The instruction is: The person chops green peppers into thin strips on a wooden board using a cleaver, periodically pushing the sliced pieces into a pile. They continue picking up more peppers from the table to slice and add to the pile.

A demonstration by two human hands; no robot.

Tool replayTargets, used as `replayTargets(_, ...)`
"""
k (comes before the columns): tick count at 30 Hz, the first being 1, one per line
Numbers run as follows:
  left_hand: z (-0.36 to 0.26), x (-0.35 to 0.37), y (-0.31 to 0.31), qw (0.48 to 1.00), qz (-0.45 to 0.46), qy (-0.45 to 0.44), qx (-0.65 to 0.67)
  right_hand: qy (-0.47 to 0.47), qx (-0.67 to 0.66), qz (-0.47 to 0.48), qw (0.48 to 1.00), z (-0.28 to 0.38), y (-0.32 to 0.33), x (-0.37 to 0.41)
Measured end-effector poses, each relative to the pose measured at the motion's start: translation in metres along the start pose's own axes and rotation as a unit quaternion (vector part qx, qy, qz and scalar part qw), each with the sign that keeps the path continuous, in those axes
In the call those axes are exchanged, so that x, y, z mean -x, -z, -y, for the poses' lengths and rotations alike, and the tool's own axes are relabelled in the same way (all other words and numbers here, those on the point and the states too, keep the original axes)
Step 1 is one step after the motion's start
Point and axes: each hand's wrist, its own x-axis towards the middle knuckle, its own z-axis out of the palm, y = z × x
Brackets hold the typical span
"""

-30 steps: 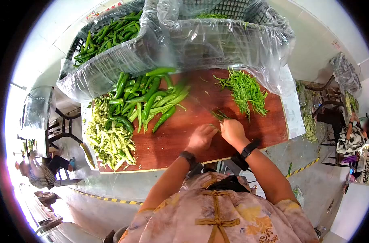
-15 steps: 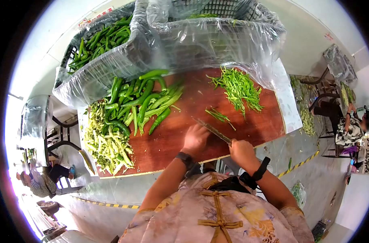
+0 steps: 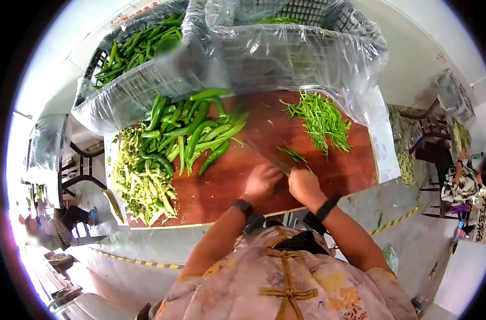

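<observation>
My right hand (image 3: 305,188) is closed round the handle of a knife (image 3: 275,160). The blade, blurred, slants up and left over the wooden board. Close beside it my left hand (image 3: 263,181) rests low on the board with curled fingers; whatever is under them is hidden. Just beyond the knife lie a few green pepper strips (image 3: 293,155). A larger heap of shredded green pepper (image 3: 323,122) is at the board's far right. Whole and split green peppers (image 3: 187,128) are piled to the left of my hands.
Pale pepper cores and scraps (image 3: 141,184) cover the board's left end. Behind the reddish board (image 3: 221,192) stand plastic-lined crates, one with green peppers (image 3: 141,45), the other (image 3: 301,53) with some green shreds. A seated person (image 3: 459,173) is at the right, another (image 3: 56,229) at the left.
My right hand has come left with the knife, nearer to my left hand, and the blade now blurs. My left hand stays low on the board. The whole view has shifted slightly.
</observation>
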Motion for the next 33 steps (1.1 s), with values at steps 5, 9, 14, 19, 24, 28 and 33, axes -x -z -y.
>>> replayTargets(5,0.0,0.004,-0.005,0.999,-0.027,0.017,0.009,-0.034,0.009,-0.039,0.999,-0.005,0.006,-0.017)
replayTargets(9,-0.003,0.006,-0.005,0.998,-0.044,0.038,0.016,-0.051,0.04,-0.026,0.998,-0.012,0.012,0.017)
replayTargets(14,-0.005,0.002,0.001,0.999,-0.01,0.028,0.019,-0.027,0.06,0.011,0.998,-0.015,0.019,0.052)
replayTargets(19,0.002,0.009,-0.008,0.999,-0.017,0.008,0.027,-0.064,0.039,-0.001,0.997,-0.018,0.027,0.068)
replayTargets(24,-0.004,0.006,-0.003,0.998,-0.037,0.043,-0.024,-0.082,0.015,-0.018,0.996,-0.023,0.022,0.073)
replayTargets(28,-0.008,0.004,0.002,0.996,0.001,0.055,-0.065,-0.083,0.021,0.015,0.996,-0.016,0.026,0.072)
replayTargets(33,-0.005,0.007,-0.002,0.998,-0.01,0.04,-0.053,-0.079,0.019,0.022,0.996,-0.012,0.021,0.072)
